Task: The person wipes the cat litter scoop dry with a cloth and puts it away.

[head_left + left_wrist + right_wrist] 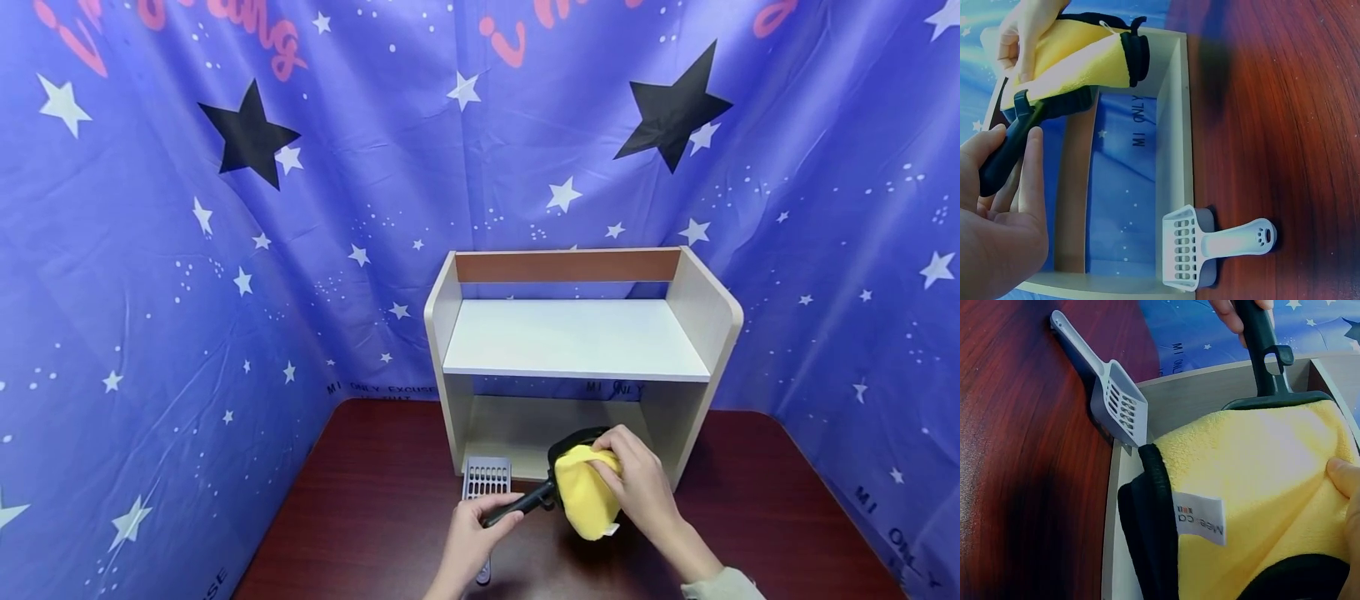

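My left hand grips the handle of a small black scoop, which has a hook-shaped piece near its head in the right wrist view. A yellow cloth with black edging and a white label covers most of the scoop's head. With thumb and fingers my right hand pinches the cloth against the scoop, near its far rim. Both are held up in front of the shelf. Beside them a light grey slotted litter scoop lies on the table, its head at the shelf's front edge.
A small two-level shelf unit with a white upper board stands at the back of the dark red wooden table. Blue star-printed curtains hang behind and on both sides.
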Available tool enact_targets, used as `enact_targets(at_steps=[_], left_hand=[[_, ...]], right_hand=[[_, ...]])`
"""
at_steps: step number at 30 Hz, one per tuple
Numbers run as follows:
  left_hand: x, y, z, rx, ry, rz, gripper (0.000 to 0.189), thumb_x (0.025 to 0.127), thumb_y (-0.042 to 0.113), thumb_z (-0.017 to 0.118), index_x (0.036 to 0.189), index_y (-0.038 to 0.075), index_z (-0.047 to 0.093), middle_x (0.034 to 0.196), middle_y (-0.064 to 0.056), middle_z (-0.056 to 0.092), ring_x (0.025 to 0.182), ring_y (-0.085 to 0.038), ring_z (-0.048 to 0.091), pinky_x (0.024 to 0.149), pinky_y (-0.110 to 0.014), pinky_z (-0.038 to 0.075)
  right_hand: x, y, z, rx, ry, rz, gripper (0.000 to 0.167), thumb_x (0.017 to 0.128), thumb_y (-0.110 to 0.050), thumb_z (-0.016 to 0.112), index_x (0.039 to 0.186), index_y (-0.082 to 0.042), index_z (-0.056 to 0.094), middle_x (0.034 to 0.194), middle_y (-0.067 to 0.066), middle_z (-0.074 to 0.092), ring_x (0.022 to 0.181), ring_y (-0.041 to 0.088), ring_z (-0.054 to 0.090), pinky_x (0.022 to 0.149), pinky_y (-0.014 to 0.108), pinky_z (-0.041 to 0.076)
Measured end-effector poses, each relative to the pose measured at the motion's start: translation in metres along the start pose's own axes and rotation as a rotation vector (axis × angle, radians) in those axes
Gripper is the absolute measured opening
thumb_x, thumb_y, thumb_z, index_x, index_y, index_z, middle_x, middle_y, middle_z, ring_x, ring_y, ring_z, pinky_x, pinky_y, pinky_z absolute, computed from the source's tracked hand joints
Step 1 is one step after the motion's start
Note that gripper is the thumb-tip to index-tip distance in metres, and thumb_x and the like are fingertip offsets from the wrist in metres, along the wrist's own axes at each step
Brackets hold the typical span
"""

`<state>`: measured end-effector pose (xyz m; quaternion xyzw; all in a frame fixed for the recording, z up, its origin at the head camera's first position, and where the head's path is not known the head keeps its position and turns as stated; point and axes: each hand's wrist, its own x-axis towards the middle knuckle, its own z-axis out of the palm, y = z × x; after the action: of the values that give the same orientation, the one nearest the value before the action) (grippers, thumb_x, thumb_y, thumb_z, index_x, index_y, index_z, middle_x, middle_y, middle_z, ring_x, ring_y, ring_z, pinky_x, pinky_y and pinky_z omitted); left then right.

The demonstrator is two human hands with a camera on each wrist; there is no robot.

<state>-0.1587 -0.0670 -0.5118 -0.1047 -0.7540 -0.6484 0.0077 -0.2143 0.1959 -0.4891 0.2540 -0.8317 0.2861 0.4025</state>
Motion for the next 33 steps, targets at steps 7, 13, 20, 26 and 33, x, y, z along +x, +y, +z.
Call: enact_targets(at_steps=[7, 13, 20, 26, 33], left_hand=[[0.002, 0.002, 0.004, 0.018, -0.024, 0.026, 0.027, 0.085, 0.018, 0.078, 0.109, 0.007, 0.077, 0.100, -0.012, 0.077, 0.078, 0.002, 0.061, 0.068, -0.012, 0.050], [0.003, 0.006, 0.007, -0.008, -0.041, 0.036, 0.027, 0.085, 0.017, 0.078, 0.109, 0.005, 0.076, 0.101, -0.014, 0.077, 0.080, 0.003, 0.061, 0.069, -0.012, 0.050], [-0.001, 0.004, 0.002, -0.021, -0.055, 0.027, 0.027, 0.086, 0.015, 0.077, 0.110, 0.004, 0.076, 0.102, -0.015, 0.077, 0.081, 0.004, 0.063, 0.071, -0.012, 0.052], [-0.009, -0.003, -0.001, -0.070, -0.093, 0.027, 0.028, 0.087, 0.012, 0.075, 0.111, -0.002, 0.074, 0.107, -0.020, 0.075, 0.083, 0.005, 0.065, 0.072, -0.012, 0.054], [-0.007, -0.002, -0.007, -0.069, -0.088, 0.063, 0.028, 0.088, 0.012, 0.074, 0.111, -0.004, 0.073, 0.106, -0.023, 0.074, 0.081, 0.006, 0.063, 0.071, -0.012, 0.052]], right_hand=[[0.003, 0.002, 0.004, -0.042, 0.080, -0.010, 0.033, 0.065, -0.001, 0.087, 0.083, -0.009, 0.061, 0.084, -0.003, 0.059, 0.073, 0.009, 0.055, 0.063, 0.021, 0.046], [0.004, 0.006, 0.006, -0.064, 0.122, 0.011, 0.028, 0.067, -0.001, 0.084, 0.082, -0.007, 0.061, 0.082, -0.001, 0.058, 0.073, 0.011, 0.054, 0.065, 0.026, 0.047], [0.002, 0.009, 0.005, -0.110, 0.142, 0.010, 0.033, 0.063, 0.001, 0.087, 0.081, -0.007, 0.061, 0.081, -0.001, 0.058, 0.072, 0.011, 0.054, 0.064, 0.026, 0.048], [-0.009, 0.011, 0.000, -0.129, 0.100, 0.077, 0.035, 0.063, -0.001, 0.089, 0.083, -0.011, 0.062, 0.082, -0.005, 0.058, 0.074, 0.007, 0.054, 0.066, 0.019, 0.046], [-0.003, 0.016, -0.003, -0.115, 0.096, 0.077, 0.033, 0.065, -0.003, 0.089, 0.084, -0.011, 0.063, 0.083, -0.005, 0.061, 0.076, 0.008, 0.056, 0.069, 0.020, 0.046]])
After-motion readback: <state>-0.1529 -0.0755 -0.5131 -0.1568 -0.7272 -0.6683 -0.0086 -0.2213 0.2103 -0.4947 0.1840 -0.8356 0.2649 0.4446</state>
